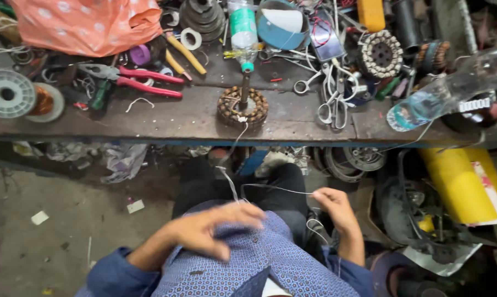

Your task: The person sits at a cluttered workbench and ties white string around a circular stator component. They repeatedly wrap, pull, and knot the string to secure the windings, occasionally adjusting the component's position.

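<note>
We are looking down over our lap at a cluttered wooden workbench (166,122) that runs across the upper half of the frame. Low in the frame, our left hand (213,228) hovers over our blue patterned shirt (259,258), blurred, its fingers spread and loosely curled; we cannot tell whether it grips anything, though the thin white wire (273,188) passes just beside its fingertips. Our right hand (336,206), right of centre, is pinched closed on that wire, which stretches leftward from it and then climbs toward the bench edge. There the strand reaches the wound motor stator (242,108), a round ring of copper-coloured coils sitting on the bench at centre, with a screwdriver (244,77) standing upright in its middle. In the upper left lies an orange dotted plastic bag (89,22), and below it red-handled pliers (138,80) rest flat on the wood. At the far left sits a grey empty spool (7,93) beside a spool of copper wire (44,102). Right of the stator, a pair of scissors (330,107) lies among white cords, and a second stator (380,53) rests further up. A clear plastic bottle (452,91) lies tilted at the right edge, and a yellow cylinder (460,184) leans below the bench.
</note>
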